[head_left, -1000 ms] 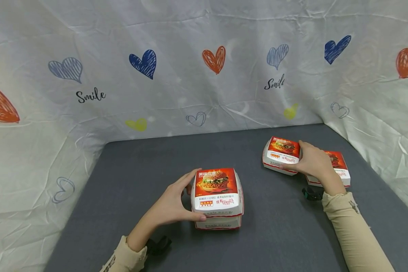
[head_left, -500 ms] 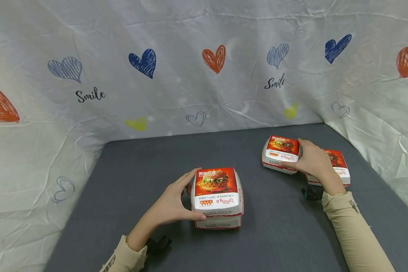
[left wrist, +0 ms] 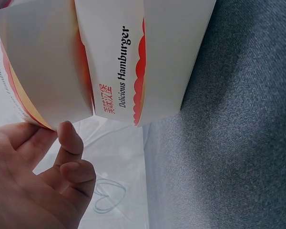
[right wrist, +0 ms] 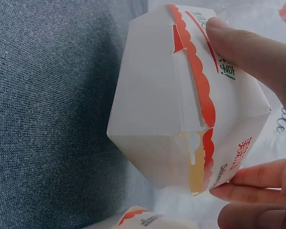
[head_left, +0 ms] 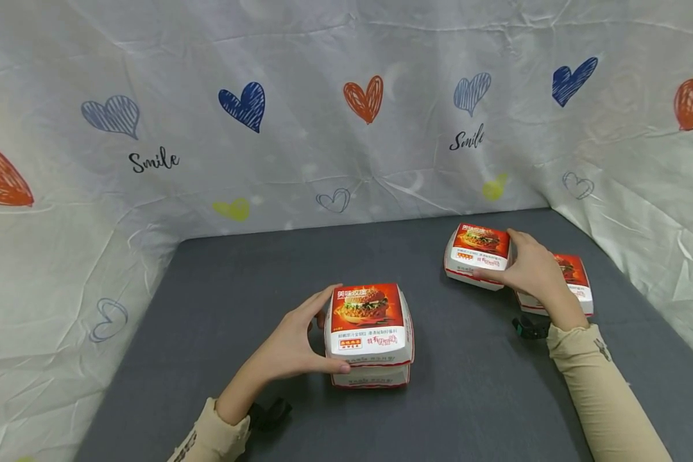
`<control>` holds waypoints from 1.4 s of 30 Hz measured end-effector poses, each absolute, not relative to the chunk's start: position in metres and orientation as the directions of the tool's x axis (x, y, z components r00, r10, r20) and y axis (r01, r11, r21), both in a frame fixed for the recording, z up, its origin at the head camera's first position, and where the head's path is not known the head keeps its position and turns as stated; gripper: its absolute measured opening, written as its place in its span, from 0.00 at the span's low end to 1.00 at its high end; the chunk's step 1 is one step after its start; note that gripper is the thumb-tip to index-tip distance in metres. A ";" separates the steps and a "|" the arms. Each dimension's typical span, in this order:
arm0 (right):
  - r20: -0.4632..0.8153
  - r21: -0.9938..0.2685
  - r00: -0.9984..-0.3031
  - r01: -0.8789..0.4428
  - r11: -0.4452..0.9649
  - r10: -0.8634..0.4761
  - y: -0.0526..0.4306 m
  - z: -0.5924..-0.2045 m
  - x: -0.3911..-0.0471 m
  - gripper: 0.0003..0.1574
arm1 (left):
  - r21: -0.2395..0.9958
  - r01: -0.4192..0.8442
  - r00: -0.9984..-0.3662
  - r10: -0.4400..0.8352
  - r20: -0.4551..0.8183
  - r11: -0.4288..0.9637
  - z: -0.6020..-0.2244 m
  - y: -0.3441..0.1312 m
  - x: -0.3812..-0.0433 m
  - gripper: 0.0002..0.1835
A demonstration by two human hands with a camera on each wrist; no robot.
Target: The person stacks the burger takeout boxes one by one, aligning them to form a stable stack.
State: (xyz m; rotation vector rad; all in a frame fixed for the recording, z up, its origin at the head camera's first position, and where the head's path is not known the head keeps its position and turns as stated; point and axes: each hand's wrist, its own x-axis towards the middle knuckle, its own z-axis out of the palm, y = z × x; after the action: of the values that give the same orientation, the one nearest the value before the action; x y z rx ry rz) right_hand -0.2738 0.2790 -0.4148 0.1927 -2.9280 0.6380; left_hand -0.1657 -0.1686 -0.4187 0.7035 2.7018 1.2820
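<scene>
Near the middle of the table, one hamburger box [head_left: 372, 346] sits on top of a second hamburger box [head_left: 375, 377]. My left hand [head_left: 291, 340] grips the upper box from its left side, thumb on the front face and fingers round the back. Its fingertips [left wrist: 69, 133] press the upper box's edge in the left wrist view. At the back right, my right hand [head_left: 531, 269] holds another hamburger box [head_left: 476, 253] between thumb and fingers. The right wrist view shows this box [right wrist: 152, 90] closed, close over the grey cloth. A further hamburger box [head_left: 574, 282] is partly hidden behind the right hand.
Dark grey cloth [head_left: 254, 308] covers the table. A white curtain [head_left: 300, 141] printed with hearts and the word Smile stands along the back and both sides. Dark bands [head_left: 271, 416] show at both wrists.
The box in my right hand has shifted slightly up in the head view, together with the hand. My left hand and the stacked boxes have stayed in place.
</scene>
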 end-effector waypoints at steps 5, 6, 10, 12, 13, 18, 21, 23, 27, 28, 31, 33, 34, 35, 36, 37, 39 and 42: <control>0.186 -0.414 -0.979 -0.158 0.896 -0.087 0.281 -0.416 -0.275 0.80 | 0.751 0.374 -0.891 0.436 0.128 0.544 -0.418 -0.168 -0.166 0.67; 0.190 -0.415 -0.978 -0.160 0.895 -0.086 0.281 -0.416 -0.275 0.80 | 0.751 0.374 -0.891 0.437 0.127 0.544 -0.418 -0.168 -0.166 0.67; 0.206 -0.427 -0.975 -0.165 0.889 -0.082 0.279 -0.416 -0.275 0.79 | 0.750 0.367 -0.893 0.434 0.119 0.550 -0.418 -0.168 -0.165 0.67; 0.216 -0.433 -0.973 -0.166 0.886 -0.076 0.279 -0.417 -0.275 0.79 | 0.750 0.360 -0.896 0.431 0.111 0.555 -0.417 -0.169 -0.164 0.67; 0.222 -0.436 -0.972 -0.167 0.884 -0.074 0.279 -0.417 -0.274 0.79 | 0.749 0.358 -0.897 0.428 0.109 0.558 -0.418 -0.169 -0.164 0.67; 0.240 -0.458 -0.969 -0.168 0.873 -0.060 0.279 -0.417 -0.274 0.78 | 0.745 0.352 -0.902 0.419 0.108 0.567 -0.418 -0.169 -0.163 0.67; 0.252 -0.476 -0.966 -0.168 0.863 -0.050 0.279 -0.416 -0.274 0.78 | 0.745 0.354 -0.902 0.418 0.112 0.565 -0.418 -0.169 -0.163 0.67; 0.260 -0.485 -0.965 -0.168 0.858 -0.042 0.279 -0.415 -0.273 0.77 | 0.746 0.355 -0.901 0.418 0.113 0.563 -0.418 -0.168 -0.163 0.67; 0.274 -0.507 -0.961 -0.173 0.845 -0.032 0.278 -0.416 -0.273 0.77 | 0.750 0.354 -0.900 0.422 0.110 0.559 -0.417 -0.168 -0.163 0.68; 0.276 -0.512 -0.961 -0.175 0.841 -0.031 0.278 -0.416 -0.272 0.77 | 0.751 0.352 -0.900 0.422 0.109 0.558 -0.417 -0.168 -0.163 0.68; 0.286 -0.523 -0.958 -0.182 0.833 -0.029 0.277 -0.417 -0.272 0.77 | 0.753 0.350 -0.901 0.421 0.107 0.557 -0.417 -0.168 -0.163 0.68; 0.296 -0.523 -0.955 -0.187 0.832 -0.028 0.276 -0.417 -0.272 0.76 | 0.752 0.349 -0.901 0.420 0.106 0.559 -0.418 -0.168 -0.163 0.68; 0.299 -0.523 -0.954 -0.187 0.832 -0.027 0.275 -0.417 -0.272 0.76 | 0.752 0.349 -0.901 0.420 0.106 0.560 -0.418 -0.168 -0.163 0.68; 0.302 -0.523 -0.953 -0.187 0.832 -0.025 0.275 -0.417 -0.271 0.76 | 0.751 0.350 -0.901 0.420 0.108 0.559 -0.418 -0.168 -0.163 0.68; 0.306 -0.524 -0.952 -0.188 0.831 -0.023 0.274 -0.417 -0.271 0.76 | 0.750 0.352 -0.901 0.420 0.110 0.560 -0.418 -0.168 -0.163 0.68; 0.309 -0.527 -0.951 -0.189 0.829 -0.021 0.274 -0.416 -0.271 0.76 | 0.750 0.353 -0.901 0.421 0.110 0.559 -0.418 -0.168 -0.163 0.68; 0.317 -0.530 -0.948 -0.192 0.826 -0.017 0.273 -0.416 -0.270 0.76 | 0.750 0.355 -0.900 0.422 0.112 0.558 -0.418 -0.169 -0.164 0.67; 0.328 -0.539 -0.945 -0.195 0.820 -0.009 0.273 -0.415 -0.269 0.76 | 0.749 0.360 -0.898 0.425 0.115 0.556 -0.418 -0.169 -0.164 0.67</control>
State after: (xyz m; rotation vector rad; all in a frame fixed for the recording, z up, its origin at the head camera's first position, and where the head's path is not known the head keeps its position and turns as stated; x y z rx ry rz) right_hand -0.2692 0.2725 -0.4148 0.1555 -2.6921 0.8450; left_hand -0.1639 -0.1689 -0.4185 0.6823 2.7008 1.2729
